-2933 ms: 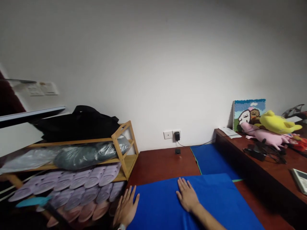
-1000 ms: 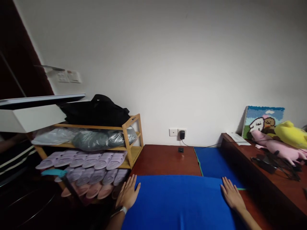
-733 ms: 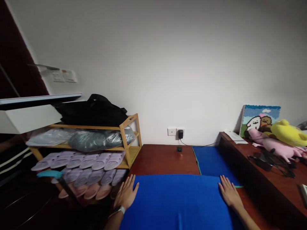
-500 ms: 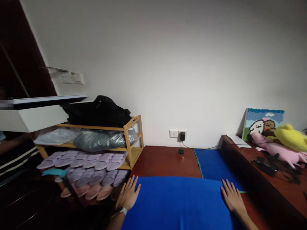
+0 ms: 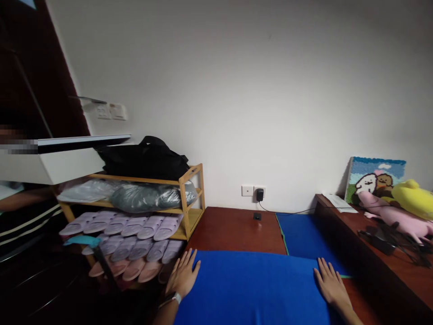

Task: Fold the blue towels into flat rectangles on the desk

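We count two hands of our own, one left hand (image 5: 182, 276) and one right hand (image 5: 333, 285), plus one watch (image 5: 172, 298). We see two blue cloths (image 5: 250, 284), one rack (image 5: 184, 203), one black bag (image 5: 145, 160), four wall plates (image 5: 247, 191), one plug (image 5: 260, 195), one picture (image 5: 377, 177) and two soft toys (image 5: 389, 214). We find six slippers (image 5: 169, 227) in the top row; the lower rows are partly hidden, so we cannot count those.

Over there a black bag (image 5: 145, 162) tops the wooden rack (image 5: 184, 205), lilac slippers (image 5: 148, 228) below; a yellow plush (image 5: 413, 198) touches a pink plush (image 5: 394, 214).
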`<state>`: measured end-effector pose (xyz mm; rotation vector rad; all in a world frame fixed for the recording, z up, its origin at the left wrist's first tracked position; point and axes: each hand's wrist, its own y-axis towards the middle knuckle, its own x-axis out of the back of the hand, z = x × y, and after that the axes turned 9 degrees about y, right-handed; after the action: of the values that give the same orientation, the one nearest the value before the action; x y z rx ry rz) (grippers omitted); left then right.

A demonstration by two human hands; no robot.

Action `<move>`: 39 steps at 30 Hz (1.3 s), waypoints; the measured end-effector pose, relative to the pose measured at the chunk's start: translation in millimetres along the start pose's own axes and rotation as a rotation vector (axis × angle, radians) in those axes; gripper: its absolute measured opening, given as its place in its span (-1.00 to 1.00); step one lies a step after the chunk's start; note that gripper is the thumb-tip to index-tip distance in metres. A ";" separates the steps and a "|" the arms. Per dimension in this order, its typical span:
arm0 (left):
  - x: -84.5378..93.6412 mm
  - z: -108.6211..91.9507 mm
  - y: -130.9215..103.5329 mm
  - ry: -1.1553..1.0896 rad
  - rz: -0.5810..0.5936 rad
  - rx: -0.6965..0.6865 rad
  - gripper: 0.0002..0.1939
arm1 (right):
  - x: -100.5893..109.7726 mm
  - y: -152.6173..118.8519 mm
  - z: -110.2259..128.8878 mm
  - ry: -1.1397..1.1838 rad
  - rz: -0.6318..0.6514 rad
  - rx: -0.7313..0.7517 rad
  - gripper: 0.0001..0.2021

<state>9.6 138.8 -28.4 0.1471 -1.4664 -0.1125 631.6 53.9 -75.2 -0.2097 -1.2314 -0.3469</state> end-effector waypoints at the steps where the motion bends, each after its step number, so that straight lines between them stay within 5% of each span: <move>1: -0.4 0.1 0.1 -0.007 -0.003 0.000 -0.33 | 0.2 -0.1 0.3 0.007 -0.007 -0.002 -0.17; 25: -4.2 0.6 1.1 -0.051 -0.035 0.012 -0.33 | -10.1 4.6 -8.4 -0.014 -0.017 0.022 -0.17; 39: 13.2 -4.1 -5.6 -0.038 0.016 0.011 -0.33 | -6.1 6.7 -9.2 -0.032 0.039 -0.012 -0.16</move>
<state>15.1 131.2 -16.8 0.1425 -1.5057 -0.0944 640.4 57.9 -83.7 -0.2500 -1.2552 -0.3176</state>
